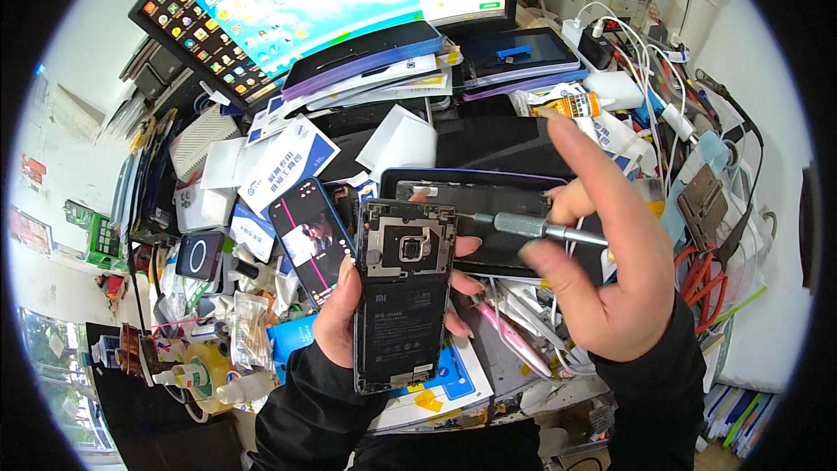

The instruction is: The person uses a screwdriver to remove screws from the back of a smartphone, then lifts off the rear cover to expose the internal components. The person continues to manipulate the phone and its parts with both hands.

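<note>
My left hand is wrapped around a phone with its back cover off. A black battery fills the lower part of the phone, and a camera module sits in a metal plate above it. My right hand has a grey screwdriver between thumb and curled fingers, its rear end toward the palm. The index finger is raised off it. The screwdriver lies nearly level, with its thin tip beside the phone's upper right edge; whether they touch, I cannot tell.
Behind the phone lies a large black tablet-like panel. A lit phone leans to the left. A monitor stands at the back, with stacked devices before it. White cables and orange-handled tools crowd the right; a pink pen-like tool lies nearer.
</note>
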The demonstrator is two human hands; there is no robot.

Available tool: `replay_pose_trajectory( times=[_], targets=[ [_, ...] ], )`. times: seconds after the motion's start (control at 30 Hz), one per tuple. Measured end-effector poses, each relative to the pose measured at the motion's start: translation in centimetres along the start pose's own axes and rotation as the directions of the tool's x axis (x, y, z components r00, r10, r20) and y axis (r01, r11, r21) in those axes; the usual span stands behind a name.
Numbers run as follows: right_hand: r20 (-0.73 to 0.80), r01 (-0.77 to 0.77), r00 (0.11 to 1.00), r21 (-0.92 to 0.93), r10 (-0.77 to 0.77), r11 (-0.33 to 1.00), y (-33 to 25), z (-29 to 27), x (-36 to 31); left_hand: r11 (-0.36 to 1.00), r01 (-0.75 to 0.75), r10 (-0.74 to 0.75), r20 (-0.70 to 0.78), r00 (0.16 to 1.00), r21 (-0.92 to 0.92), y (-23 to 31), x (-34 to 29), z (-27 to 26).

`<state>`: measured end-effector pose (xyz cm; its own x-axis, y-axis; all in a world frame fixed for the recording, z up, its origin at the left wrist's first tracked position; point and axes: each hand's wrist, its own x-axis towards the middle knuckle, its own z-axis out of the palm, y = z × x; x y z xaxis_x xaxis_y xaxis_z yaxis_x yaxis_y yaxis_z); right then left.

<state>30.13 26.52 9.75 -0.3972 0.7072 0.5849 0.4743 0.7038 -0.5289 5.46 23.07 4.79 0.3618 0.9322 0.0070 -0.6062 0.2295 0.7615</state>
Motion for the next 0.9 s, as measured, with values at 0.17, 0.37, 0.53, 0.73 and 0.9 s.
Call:
replay_pose_trajectory(
  times=[0.17,0.37,0.53,0.73,0.9],
  targets=[
    [-0.026,0.032,0.999,-0.022,-0.033,0.999,-0.4,-0.2,0.6,0.998,0.036,-0.035,0.025,0.999,-0.043,0.2,-0.1,-0.2],
    [0.077,-0.091,0.993,0.005,0.090,0.996,-1.0,-1.0,0.6,0.999,0.048,-0.048,0.001,0.999,-0.023,0.3,-0.1,-0.1],
    [0.066,-0.085,0.994,0.032,0.083,0.996,-0.6,-0.8,0.3,0.999,0.046,-0.046,-0.022,0.999,-0.019,0.3,-0.3,0.1],
    [0.082,-0.114,0.991,0.093,0.106,0.989,-0.2,-0.5,0.2,0.999,0.033,-0.033,-0.031,0.999,-0.006,0.3,-0.3,0.1],
    [-0.089,0.009,0.996,0.068,-0.003,0.998,0.3,0.4,0.5,0.998,0.017,-0.019,-0.018,1.000,-0.061,0.0,-0.3,-0.1]
  ],
)
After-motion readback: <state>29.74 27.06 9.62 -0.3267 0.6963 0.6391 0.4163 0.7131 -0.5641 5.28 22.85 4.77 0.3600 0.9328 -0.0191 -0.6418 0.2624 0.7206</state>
